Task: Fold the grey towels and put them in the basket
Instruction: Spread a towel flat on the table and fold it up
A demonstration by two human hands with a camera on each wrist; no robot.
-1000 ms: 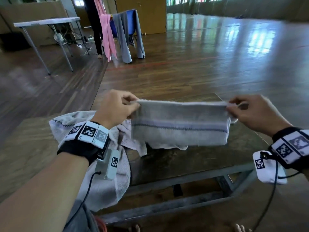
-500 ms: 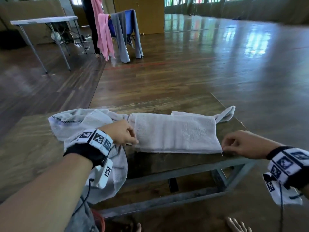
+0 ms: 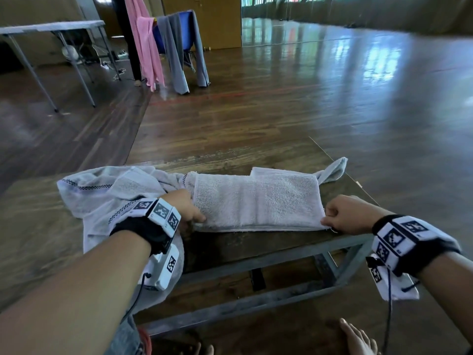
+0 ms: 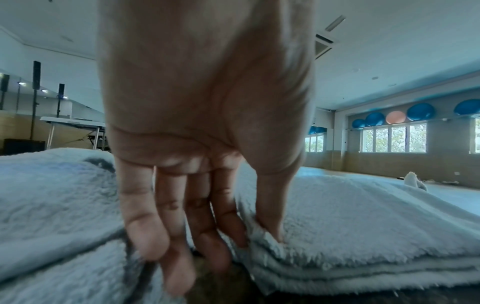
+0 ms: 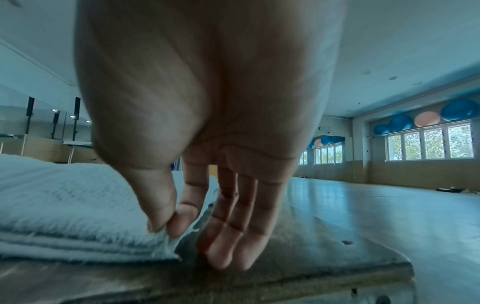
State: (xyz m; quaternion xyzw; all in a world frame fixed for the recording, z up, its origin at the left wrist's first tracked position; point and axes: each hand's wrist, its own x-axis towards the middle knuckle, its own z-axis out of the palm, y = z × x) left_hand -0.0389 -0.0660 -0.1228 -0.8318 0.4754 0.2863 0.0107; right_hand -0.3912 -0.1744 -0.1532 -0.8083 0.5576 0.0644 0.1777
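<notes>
A pale grey towel [image 3: 256, 201], folded into a long strip, lies flat on the low wooden table [image 3: 268, 242]. My left hand [image 3: 188, 210] pinches its near left corner between thumb and fingers; the left wrist view shows the stacked layers of the towel [image 4: 350, 236] in that pinch of the left hand [image 4: 259, 236]. My right hand [image 3: 332, 219] pinches the near right corner, thumb against index finger, seen close as the right hand [image 5: 166, 228] on the towel [image 5: 64, 205]. A second, unfolded grey towel [image 3: 107, 196] lies crumpled at the left, under my left forearm. No basket is in view.
The table's near edge [image 3: 281, 257] and metal frame run just below the towel. A corner of cloth [image 3: 334, 170] sticks out at the far right. Behind on the floor stand a folding table [image 3: 51, 29] and a chair draped with pink and grey cloths [image 3: 169, 47].
The towel went from hanging stretched between both hands to lying flat on the table. Both hands came down and toward me and keep their pinch on its near corners.
</notes>
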